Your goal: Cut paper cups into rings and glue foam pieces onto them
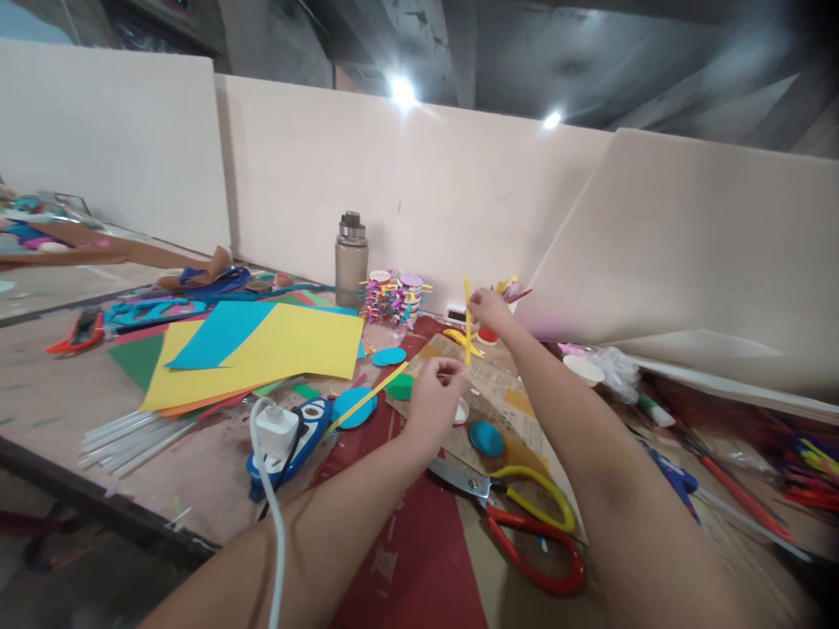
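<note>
Right, two hands at work over the worktop point(39, 384), and a yellow strip point(468, 336) is the centre of it all! It's up in front of the person, above the brown cardboard point(488, 384) and beyond the scissors point(483, 489). The right hand point(491, 310) has it, thumb and fingers pinched narrow on its upper half. Lower down comes the left hand point(433, 402), fingers curled round towards the thumb with a small gap in the loop, tips close by the strip's bottom end; whether they grip it or merely hover beside it, I cannot tell. My read of the step: a single strip being handled and lined up between two hands. A next move, I'd judge, calls for a light, steady pinch up top and fine fingertip control below, because something this thin should bend easily. And look at the line of it! The long axis runs almost straight up and down in view, top end poking above the right fingertips towards the pale panel point(406, 192), bottom end aimed at the cardboard; any lean away from the person is impossible to judge from this angle. Contrast the second strip point(367, 400), slanting off to the left, its far end just beside the left hand.
</note>
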Tool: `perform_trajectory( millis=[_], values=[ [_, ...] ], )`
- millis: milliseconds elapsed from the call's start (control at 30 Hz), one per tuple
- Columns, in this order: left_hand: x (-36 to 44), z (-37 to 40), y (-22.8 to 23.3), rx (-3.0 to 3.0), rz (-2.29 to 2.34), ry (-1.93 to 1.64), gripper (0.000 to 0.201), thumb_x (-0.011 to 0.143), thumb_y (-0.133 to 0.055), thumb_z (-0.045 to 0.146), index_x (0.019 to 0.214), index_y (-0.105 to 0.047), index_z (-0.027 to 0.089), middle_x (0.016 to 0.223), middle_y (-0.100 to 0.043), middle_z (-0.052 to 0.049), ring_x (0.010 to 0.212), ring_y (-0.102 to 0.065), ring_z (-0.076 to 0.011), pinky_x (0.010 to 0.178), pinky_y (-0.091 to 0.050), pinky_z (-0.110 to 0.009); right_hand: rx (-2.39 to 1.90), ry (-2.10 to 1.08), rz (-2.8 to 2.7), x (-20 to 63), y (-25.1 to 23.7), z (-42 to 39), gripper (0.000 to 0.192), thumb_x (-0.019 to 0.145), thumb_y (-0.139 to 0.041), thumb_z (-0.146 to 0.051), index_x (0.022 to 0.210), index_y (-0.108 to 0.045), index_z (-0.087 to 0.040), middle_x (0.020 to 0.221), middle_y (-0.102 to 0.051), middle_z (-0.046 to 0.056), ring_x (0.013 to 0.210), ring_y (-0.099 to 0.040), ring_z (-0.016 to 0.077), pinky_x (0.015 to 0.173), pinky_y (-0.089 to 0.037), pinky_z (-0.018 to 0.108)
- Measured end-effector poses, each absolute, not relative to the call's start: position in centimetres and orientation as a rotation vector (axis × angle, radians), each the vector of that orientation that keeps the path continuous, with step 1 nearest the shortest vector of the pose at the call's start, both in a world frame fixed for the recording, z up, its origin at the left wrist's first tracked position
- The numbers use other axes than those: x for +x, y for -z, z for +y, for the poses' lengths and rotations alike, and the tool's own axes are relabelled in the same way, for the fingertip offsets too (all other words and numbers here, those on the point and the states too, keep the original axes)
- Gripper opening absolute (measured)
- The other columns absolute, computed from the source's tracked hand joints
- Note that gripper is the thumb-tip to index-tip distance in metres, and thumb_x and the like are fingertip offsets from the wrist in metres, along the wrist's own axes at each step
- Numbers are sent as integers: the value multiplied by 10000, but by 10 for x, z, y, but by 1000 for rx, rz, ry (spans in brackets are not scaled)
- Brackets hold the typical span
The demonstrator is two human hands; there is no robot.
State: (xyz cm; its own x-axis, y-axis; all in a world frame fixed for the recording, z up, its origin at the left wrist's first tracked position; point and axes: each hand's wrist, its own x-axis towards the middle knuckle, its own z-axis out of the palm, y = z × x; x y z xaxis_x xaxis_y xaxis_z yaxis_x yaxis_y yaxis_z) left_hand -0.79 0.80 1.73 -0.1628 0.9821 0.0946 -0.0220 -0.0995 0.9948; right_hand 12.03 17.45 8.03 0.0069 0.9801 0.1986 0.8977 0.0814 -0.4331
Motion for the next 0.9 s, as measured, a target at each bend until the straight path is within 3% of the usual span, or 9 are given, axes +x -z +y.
perform_trajectory(
  millis=[133, 233, 367, 467, 600, 733, 833, 867, 900],
  values=[
    [-13, 21, -16, 1107, 1238, -1544, 373, 779, -688, 335, 1091, -605, 149, 1150, -651, -121, 962, -600, -188, 836, -456, -292, -1661, -509, -1924, 115, -104, 144, 97, 897, -556, -158, 974, -614, -145, 803, -723, 50, 581, -634, 92, 494, -474, 167],
    [-16, 26, -19, 1091, 1117, -1562, 449, 755, -727, 357, 1133, -600, 151, 1245, -631, -132, 1101, -584, -209, 915, -432, -304, -1358, -885, -1961, 108, -109, 118, 36, 841, -613, -137, 820, -598, -162, 608, -647, -11, 481, -567, 76, 414, -415, 148],
    [-20, 22, -25, 1065, 1023, -1394, 276, 794, -672, 395, 862, -668, 128, 960, -718, -120, 898, -650, -196, 773, -441, -284, -1147, -1090, -1978, 101, -98, 102, 99, 787, -635, -117, 725, -579, -171, 521, -584, -56, 429, -519, 59, 375, -378, 136],
    [-20, 18, -27, 924, 980, -1349, 368, 791, -651, 497, 840, -670, 133, 870, -721, -105, 790, -654, -171, 656, -411, -251, -1163, -1089, -1925, 98, -85, 100, 128, 776, -630, -102, 696, -559, -172, 471, -534, -77, 400, -482, 49, 361, -345, 129],
    [-18, 19, -26, 800, 903, -1311, 454, 749, -674, 577, 877, -657, 142, 813, -718, -89, 691, -649, -151, 592, -390, -229, -1187, -1018, -1893, 91, -70, 98, 131, 765, -663, -118, 712, -560, -178, 470, -527, -90, 389, -474, 45, 371, -333, 131],
    [-18, 22, -22, 762, 901, -1315, 275, 774, -702, 402, 807, -626, 140, 701, -692, -52, 574, -597, -104, 540, -346, -201, -1193, -879, -2017, 90, -64, 105, 45, 847, -630, -221, 842, -625, -176, 684, -681, -29, 476, -557, 60, 445, -420, 156],
    [-19, 22, -20, 669, 923, -1358, 191, 798, -677, 320, 794, -624, 137, 647, -670, -29, 505, -537, -80, 514, -334, -194, -1496, -367, -2161, 105, -66, 125, 265, 990, -424, -299, 1095, -642, -190, 955, -733, 48, 660, -656, 93, 570, -494, 188],
    [-19, 22, -20, 656, 922, -1367, 179, 803, -671, 308, 794, -628, 134, 636, -666, -28, 501, -532, -80, 511, -337, -194, -1671, -67, -2218, 111, -65, 134, 301, 1008, -386, -277, 1156, -634, -194, 1010, -727, 65, 782, -683, 108, 677, -513, 197],
    [-18, 21, -19, 652, 918, -1374, 173, 806, -667, 299, 792, -631, 131, 628, -663, -28, 500, -531, -80, 508, -338, -192, -1757, 35, -2218, 117, -64, 142, 303, 997, -408, -231, 1182, -638, -165, 1073, -713, 113, 911, -689, 154, 770, -515, 234]
  ],
)
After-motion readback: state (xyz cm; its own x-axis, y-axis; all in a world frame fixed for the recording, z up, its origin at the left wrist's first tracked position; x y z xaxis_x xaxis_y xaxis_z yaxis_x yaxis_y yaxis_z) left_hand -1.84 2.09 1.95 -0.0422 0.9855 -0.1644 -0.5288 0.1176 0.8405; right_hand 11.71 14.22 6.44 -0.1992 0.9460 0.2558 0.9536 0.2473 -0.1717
